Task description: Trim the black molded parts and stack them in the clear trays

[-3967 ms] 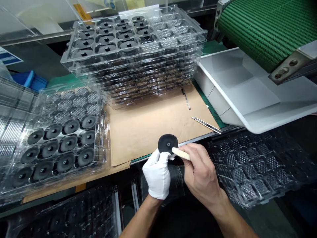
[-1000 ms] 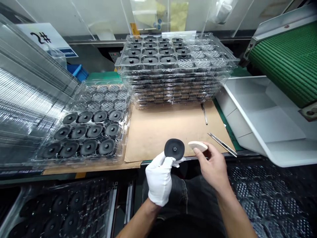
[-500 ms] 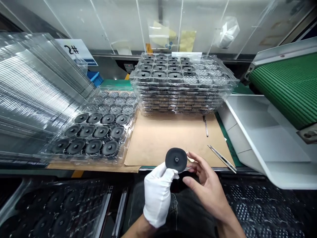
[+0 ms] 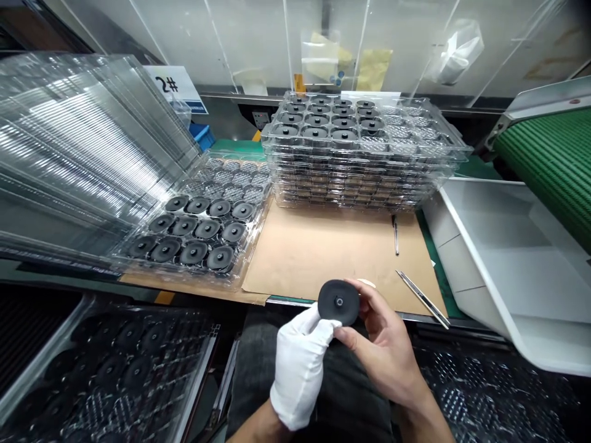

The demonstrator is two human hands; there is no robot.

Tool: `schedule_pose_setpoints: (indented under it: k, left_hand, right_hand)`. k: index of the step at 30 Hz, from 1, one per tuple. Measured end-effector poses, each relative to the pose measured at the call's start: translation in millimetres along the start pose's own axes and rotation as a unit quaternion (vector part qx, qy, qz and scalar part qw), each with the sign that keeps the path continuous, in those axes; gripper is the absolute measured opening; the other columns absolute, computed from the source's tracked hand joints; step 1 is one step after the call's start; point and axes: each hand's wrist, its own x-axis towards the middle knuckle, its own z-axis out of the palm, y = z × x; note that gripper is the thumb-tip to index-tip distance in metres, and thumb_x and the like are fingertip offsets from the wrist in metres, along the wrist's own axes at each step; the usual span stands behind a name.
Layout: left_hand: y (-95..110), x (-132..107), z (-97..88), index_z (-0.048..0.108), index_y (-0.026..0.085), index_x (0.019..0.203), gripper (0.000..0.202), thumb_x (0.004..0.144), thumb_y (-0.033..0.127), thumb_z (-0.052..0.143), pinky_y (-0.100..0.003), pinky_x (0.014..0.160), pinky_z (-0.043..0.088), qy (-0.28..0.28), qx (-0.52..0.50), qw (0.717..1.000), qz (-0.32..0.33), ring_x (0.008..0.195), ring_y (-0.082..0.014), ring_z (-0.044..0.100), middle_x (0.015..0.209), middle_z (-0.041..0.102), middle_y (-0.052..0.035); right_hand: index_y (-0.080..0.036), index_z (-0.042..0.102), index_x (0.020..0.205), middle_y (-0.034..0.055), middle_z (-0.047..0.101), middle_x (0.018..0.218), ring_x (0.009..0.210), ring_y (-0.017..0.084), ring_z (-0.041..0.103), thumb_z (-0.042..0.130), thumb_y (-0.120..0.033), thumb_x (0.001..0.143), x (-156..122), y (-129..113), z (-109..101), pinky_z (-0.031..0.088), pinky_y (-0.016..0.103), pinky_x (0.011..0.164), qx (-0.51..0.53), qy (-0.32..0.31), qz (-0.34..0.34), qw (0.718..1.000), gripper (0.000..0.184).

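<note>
A black rounded disc (image 4: 332, 303) with a small raised hub at its centre is held up in front of me, its face toward the camera. My left hand (image 4: 302, 357), in a white glove, pinches its lower left edge. My bare right hand (image 4: 385, 338) has its fingers at the disc's right edge and its thumb near the lower rim, closed around that side. Just behind the right fingers a small pale piece (image 4: 367, 283) is partly hidden on the brown cardboard (image 4: 295, 246).
Tweezers (image 4: 422, 298) and a thin pen-like tool (image 4: 396, 235) lie on the cardboard. Left is a clear tray (image 4: 240, 274) of similar discs; stacked trays (image 4: 360, 178) stand behind. A white bin (image 4: 471, 264) and green conveyor (image 4: 554, 154) are right. Another tray (image 4: 133, 369) sits lower left.
My right hand has closed in on the disc and now grips its right side; before, its thumb was apart from it. The camera view has shifted slightly left.
</note>
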Motion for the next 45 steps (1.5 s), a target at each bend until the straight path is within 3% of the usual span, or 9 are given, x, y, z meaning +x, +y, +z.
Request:
schedule_pose_setpoints:
  k: [16,21,27,30,33,36,38,42,45]
  left_hand:
    - [3,7,-9.1,0.076,0.015,0.104,0.031,0.077,0.031,0.08,-0.032,0.084,0.059,-0.014,-0.033,0.999,-0.036,0.085,-0.024,0.073,0.095,0.079,-0.0075]
    - [-3,13,-17.9,0.076,0.015,0.093,0.025,0.088,0.038,0.07,-0.027,0.075,0.057,0.026,-0.006,0.999,-0.032,0.076,-0.02,0.07,0.087,0.078,-0.0068]
    - [-3,27,-24.5,0.076,0.015,0.087,0.022,0.088,0.034,0.067,-0.024,0.07,0.055,0.071,0.026,0.997,-0.019,0.071,-0.0197,0.071,0.076,0.077,-0.0056]
    - [-2,32,-25.8,0.075,0.015,0.088,0.02,0.087,0.033,0.067,-0.024,0.069,0.055,0.081,0.021,0.996,-0.02,0.071,-0.0189,0.07,0.08,0.077,-0.0057]
    - [-1,34,-27.1,0.075,0.014,0.085,0.019,0.086,0.032,0.068,-0.023,0.068,0.054,0.099,0.02,0.994,-0.03,0.071,-0.0181,0.069,0.075,0.075,-0.0045]
    - [-1,32,-28.1,0.077,0.014,0.088,0.019,0.085,0.031,0.068,-0.022,0.068,0.054,0.1,0.017,0.994,-0.038,0.07,-0.0176,0.068,0.072,0.074,-0.004]
    - [-1,30,-28.1,0.078,0.014,0.091,0.02,0.085,0.03,0.069,-0.022,0.068,0.055,0.098,0.015,0.994,-0.038,0.07,-0.0175,0.068,0.076,0.076,-0.0048]
    - [-2,25,-26.8,0.08,0.015,0.1,0.024,0.085,0.031,0.071,-0.023,0.07,0.057,0.097,0.02,0.995,-0.034,0.07,-0.0175,0.068,0.075,0.075,-0.0042]
    - [-6,22,-26.2,0.08,0.017,0.105,0.026,0.085,0.032,0.072,-0.024,0.076,0.058,0.086,0.023,0.996,-0.022,0.076,-0.0182,0.071,0.085,0.078,-0.0056]
  right_hand:
    - [-0.029,0.055,0.139,0.0082,0.061,0.136,0.122,0.024,0.061,0.072,-0.02,0.083,-3,4,12,0.053,0.041,0.105,-0.046,0.009,-0.019,0.999,0.059]
    - [-0.031,0.047,0.147,0.0091,0.056,0.138,0.113,0.023,0.061,0.075,-0.033,0.084,13,9,-8,0.052,0.044,0.103,-0.196,-0.039,0.007,0.98,0.069]
    - [-0.018,0.061,0.124,0.016,0.06,0.12,0.12,0.034,0.053,0.056,-0.049,0.094,40,68,-39,0.044,0.06,0.102,-0.479,0.135,0.013,0.867,0.043]
    - [-0.019,0.059,0.111,0.013,0.065,0.108,0.105,0.033,0.06,0.06,-0.053,0.092,39,84,-33,0.05,0.055,0.092,-0.453,0.171,0.05,0.873,0.039]
    - [-0.022,0.057,0.11,0.0085,0.069,0.101,0.089,0.027,0.066,0.06,-0.051,0.093,30,74,-19,0.056,0.045,0.078,-0.349,0.198,0.091,0.911,0.034]
    - [-0.023,0.057,0.119,0.0087,0.07,0.109,0.096,0.023,0.07,0.06,-0.041,0.096,20,44,-6,0.059,0.038,0.079,-0.251,0.194,0.014,0.948,0.029]
    - [-0.024,0.059,0.122,0.0077,0.07,0.114,0.102,0.021,0.07,0.062,-0.029,0.096,15,22,1,0.06,0.036,0.086,-0.259,0.163,-0.063,0.95,0.027]
    - [-0.022,0.062,0.122,0.0065,0.071,0.11,0.105,0.019,0.068,0.063,-0.004,0.09,15,-7,9,0.058,0.035,0.095,-0.379,0.069,-0.231,0.893,0.037]
    - [-0.017,0.062,0.123,0.0087,0.072,0.107,0.105,0.019,0.067,0.062,0.006,0.086,18,-10,15,0.057,0.037,0.096,-0.427,0.056,-0.303,0.85,0.044]
